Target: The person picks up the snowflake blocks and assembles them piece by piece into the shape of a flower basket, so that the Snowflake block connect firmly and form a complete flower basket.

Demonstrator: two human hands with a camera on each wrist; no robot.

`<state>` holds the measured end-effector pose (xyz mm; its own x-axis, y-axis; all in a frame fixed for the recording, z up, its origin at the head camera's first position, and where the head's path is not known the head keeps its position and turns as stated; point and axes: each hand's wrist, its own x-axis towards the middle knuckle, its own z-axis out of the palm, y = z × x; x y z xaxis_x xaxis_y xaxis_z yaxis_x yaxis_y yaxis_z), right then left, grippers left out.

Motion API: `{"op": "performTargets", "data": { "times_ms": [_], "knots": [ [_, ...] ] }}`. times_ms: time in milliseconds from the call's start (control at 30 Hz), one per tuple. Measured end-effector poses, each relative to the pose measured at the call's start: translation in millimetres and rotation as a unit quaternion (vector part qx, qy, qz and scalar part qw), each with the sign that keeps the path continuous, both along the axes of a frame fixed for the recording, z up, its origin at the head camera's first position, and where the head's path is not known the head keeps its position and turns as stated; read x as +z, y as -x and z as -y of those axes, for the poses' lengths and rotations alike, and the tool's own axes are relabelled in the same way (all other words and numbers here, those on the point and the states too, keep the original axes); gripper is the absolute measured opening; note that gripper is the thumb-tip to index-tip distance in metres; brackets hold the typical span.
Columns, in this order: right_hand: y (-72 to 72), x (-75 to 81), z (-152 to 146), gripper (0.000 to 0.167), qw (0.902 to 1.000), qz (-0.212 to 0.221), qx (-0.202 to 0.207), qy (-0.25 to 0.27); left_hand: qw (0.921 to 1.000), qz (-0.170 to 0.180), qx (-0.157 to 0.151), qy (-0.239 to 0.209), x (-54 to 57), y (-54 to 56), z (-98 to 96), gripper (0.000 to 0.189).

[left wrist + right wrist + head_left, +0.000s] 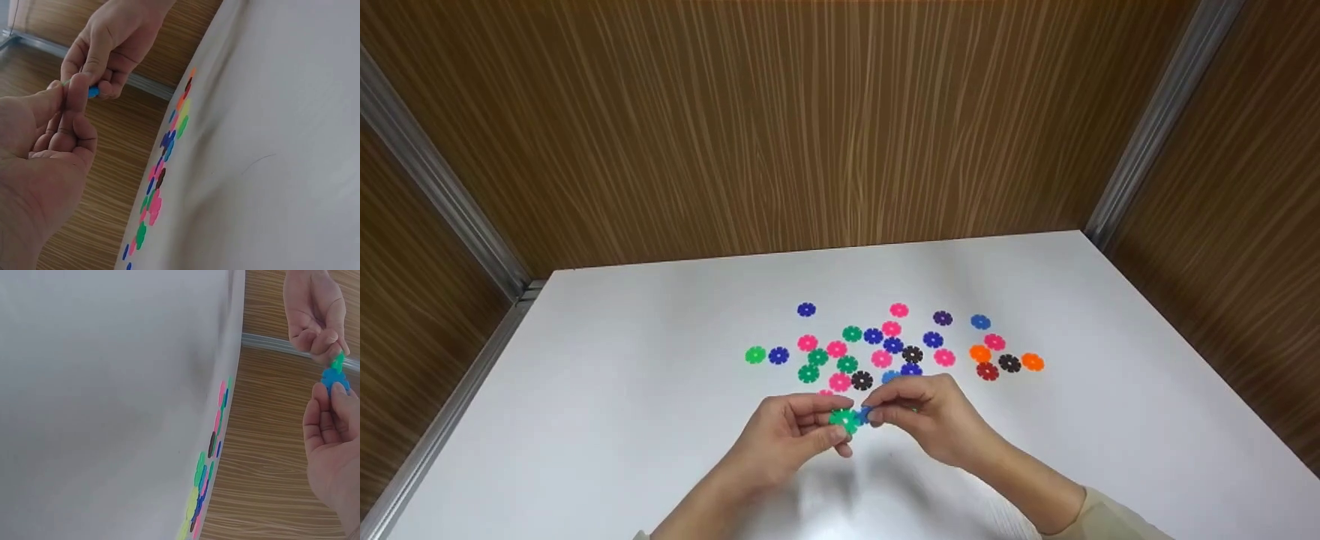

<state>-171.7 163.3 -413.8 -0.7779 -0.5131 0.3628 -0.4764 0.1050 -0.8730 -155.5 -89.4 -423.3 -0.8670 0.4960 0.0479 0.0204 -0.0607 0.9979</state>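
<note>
My left hand (780,442) pinches a green notched plastic disc (844,421) between thumb and fingers. Meeting its right edge is a blue notched disc (336,380), pinched by my right hand (937,420). In the right wrist view the two discs join edge to edge, set at an angle to each other. Both hands are above the white table (622,420), close to its front side. From the left wrist view, fingers cover most of the green disc and only a bit of the blue disc (93,91) shows.
Flat on the table beyond the hands lie several loose notched discs, among them a pink disc (898,310), a dark blue disc (806,309), a black disc (1010,363) and an orange disc (1033,362). Wood-grain panels (840,127) with metal edge strips enclose the table.
</note>
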Motion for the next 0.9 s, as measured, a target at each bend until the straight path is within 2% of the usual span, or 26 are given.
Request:
{"op": "performTargets", "data": {
  "times_ms": [100, 333, 433, 500, 567, 667, 800, 900],
  "knots": [
    [-0.3, 1.3, -1, 0.013, 1.0, -0.001, 0.0, 0.004, 1.0, 0.002, 0.001, -0.004, 0.0, -0.6, -1.5, 0.034],
    [1.1, 3.3, -1, 0.014, 0.9991, -0.018, -0.01, -0.038, 1.0, -0.006, 0.005, 0.003, -1.0, 1.6, -4.6, 0.03],
    [7.0, 0.8, -7, 0.017, 0.9979, -0.003, -0.006, -0.064, 0.9996, -0.003, 0.015, 0.022, -1.4, 1.8, -4.3, 0.03],
    [14.4, -1.4, -15, 0.02, 0.995, 0.004, -0.026, -0.097, 0.9991, 0.005, 0.03, 0.031, -1.9, 2.4, -2.9, 0.033],
    [23.8, -5.6, -24, 0.021, 0.989, -0.003, -0.054, -0.138, 0.9982, 0.01, 0.047, 0.036, -2.9, 3.3, -0.4, 0.035],
    [37.5, -14.7, -34, 0.021, 0.9743, -0.011, -0.088, -0.207, 0.9972, 0.012, 0.067, 0.031, -5.8, 4.7, 3.6, 0.037],
    [49.3, -26.4, -38, 0.029, 0.9561, -0.007, -0.082, -0.281, 0.9968, 0.01, 0.076, 0.022, -9.8, 5.3, 6.9, 0.035],
    [52.4, -30.4, -37, 0.031, 0.9429, -0.023, -0.077, -0.323, 0.9961, 0.008, 0.085, 0.024, -11.6, 5.4, 7.4, 0.036]
  ]
}}
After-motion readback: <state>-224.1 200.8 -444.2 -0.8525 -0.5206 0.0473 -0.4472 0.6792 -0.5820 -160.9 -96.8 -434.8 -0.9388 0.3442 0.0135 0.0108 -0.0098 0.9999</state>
